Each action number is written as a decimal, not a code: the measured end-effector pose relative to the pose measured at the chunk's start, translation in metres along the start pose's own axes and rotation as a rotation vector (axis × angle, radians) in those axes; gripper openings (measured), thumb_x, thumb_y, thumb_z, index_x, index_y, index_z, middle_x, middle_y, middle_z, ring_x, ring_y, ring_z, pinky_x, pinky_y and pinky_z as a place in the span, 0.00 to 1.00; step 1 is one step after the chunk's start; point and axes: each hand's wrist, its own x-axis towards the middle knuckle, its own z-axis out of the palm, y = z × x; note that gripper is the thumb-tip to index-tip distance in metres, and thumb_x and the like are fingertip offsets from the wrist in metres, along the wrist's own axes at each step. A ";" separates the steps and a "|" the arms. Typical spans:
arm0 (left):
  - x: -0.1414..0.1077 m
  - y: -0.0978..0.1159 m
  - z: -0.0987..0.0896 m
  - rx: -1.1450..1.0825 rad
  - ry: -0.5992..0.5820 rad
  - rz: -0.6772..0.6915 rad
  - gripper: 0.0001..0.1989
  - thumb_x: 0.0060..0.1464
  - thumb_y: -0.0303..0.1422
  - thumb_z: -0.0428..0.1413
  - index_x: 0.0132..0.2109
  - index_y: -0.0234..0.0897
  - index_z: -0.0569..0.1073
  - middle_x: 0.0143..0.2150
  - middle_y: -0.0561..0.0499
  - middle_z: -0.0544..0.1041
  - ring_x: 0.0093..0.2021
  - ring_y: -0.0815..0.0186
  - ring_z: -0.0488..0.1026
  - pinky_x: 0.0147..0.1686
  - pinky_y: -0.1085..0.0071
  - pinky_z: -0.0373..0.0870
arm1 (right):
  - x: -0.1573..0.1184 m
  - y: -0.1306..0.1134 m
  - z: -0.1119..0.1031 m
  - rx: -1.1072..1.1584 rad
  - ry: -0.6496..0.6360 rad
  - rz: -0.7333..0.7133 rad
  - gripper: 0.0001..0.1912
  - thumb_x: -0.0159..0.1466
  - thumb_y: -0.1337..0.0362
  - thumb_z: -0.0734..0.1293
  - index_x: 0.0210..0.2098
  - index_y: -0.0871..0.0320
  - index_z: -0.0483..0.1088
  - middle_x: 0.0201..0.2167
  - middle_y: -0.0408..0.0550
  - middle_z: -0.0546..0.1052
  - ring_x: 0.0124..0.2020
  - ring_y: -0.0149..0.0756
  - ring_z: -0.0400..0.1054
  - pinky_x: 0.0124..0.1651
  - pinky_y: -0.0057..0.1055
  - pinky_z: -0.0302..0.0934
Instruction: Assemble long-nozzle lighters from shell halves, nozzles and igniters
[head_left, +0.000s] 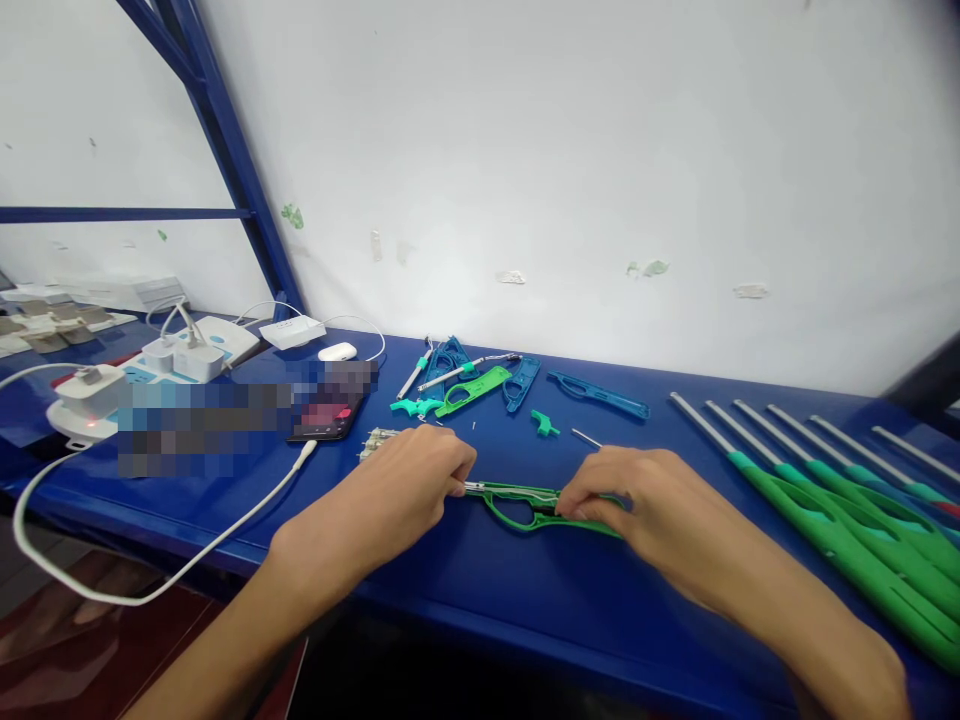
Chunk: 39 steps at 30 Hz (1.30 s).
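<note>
A green lighter handle half (510, 518) with a loop-shaped opening lies on the blue table in front of me, its inner side up. My left hand (412, 490) is closed in a pinch at its left end, where a short bit of metal rod (474, 487) shows by the fingertips. My right hand (645, 495) pinches at the right part of the handle, next to a small black part (546, 508) inside it. What lies under the right fingers is hidden. Just behind the right hand is a thin metal rod (586, 438), and a loose teal trigger (544, 424) lies further back.
Blue handle halves (600, 394), a green half (472, 391) and tubes with wires (414, 370) lie towards the wall. Several assembled long lighters (832, 520) lie at right. At left are a phone (322, 420), a white cable (225, 560) and a power strip (232, 340).
</note>
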 end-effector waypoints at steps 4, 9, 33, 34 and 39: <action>0.000 -0.001 0.000 0.003 0.001 0.014 0.13 0.60 0.17 0.51 0.30 0.37 0.67 0.31 0.53 0.71 0.33 0.65 0.66 0.32 0.65 0.51 | 0.003 -0.003 0.002 -0.019 0.028 0.032 0.13 0.69 0.71 0.67 0.36 0.46 0.80 0.37 0.35 0.84 0.38 0.35 0.76 0.43 0.31 0.62; -0.001 -0.003 -0.001 -0.002 -0.003 0.037 0.14 0.59 0.17 0.50 0.29 0.37 0.63 0.32 0.53 0.71 0.33 0.65 0.65 0.33 0.65 0.52 | 0.005 -0.003 0.005 -0.044 0.037 0.054 0.12 0.69 0.71 0.68 0.36 0.46 0.79 0.36 0.35 0.84 0.41 0.36 0.76 0.43 0.30 0.62; -0.011 -0.001 0.003 0.057 0.036 0.010 0.06 0.65 0.26 0.56 0.41 0.41 0.75 0.40 0.50 0.77 0.41 0.58 0.73 0.40 0.63 0.61 | 0.011 -0.004 0.010 0.071 0.028 0.133 0.13 0.65 0.72 0.67 0.35 0.48 0.82 0.36 0.40 0.85 0.39 0.39 0.78 0.42 0.32 0.63; -0.012 0.002 0.003 0.067 0.065 0.022 0.05 0.66 0.27 0.57 0.45 0.42 0.76 0.43 0.49 0.77 0.43 0.57 0.74 0.42 0.62 0.62 | 0.011 -0.003 0.010 0.079 0.027 0.134 0.13 0.65 0.72 0.67 0.35 0.49 0.82 0.36 0.40 0.85 0.38 0.39 0.78 0.42 0.32 0.63; -0.008 0.033 0.010 0.042 0.110 0.175 0.10 0.71 0.29 0.51 0.49 0.40 0.77 0.47 0.47 0.76 0.48 0.57 0.73 0.47 0.62 0.67 | 0.007 -0.003 0.011 0.124 0.004 0.084 0.13 0.67 0.70 0.66 0.35 0.48 0.81 0.35 0.39 0.84 0.38 0.38 0.77 0.39 0.30 0.62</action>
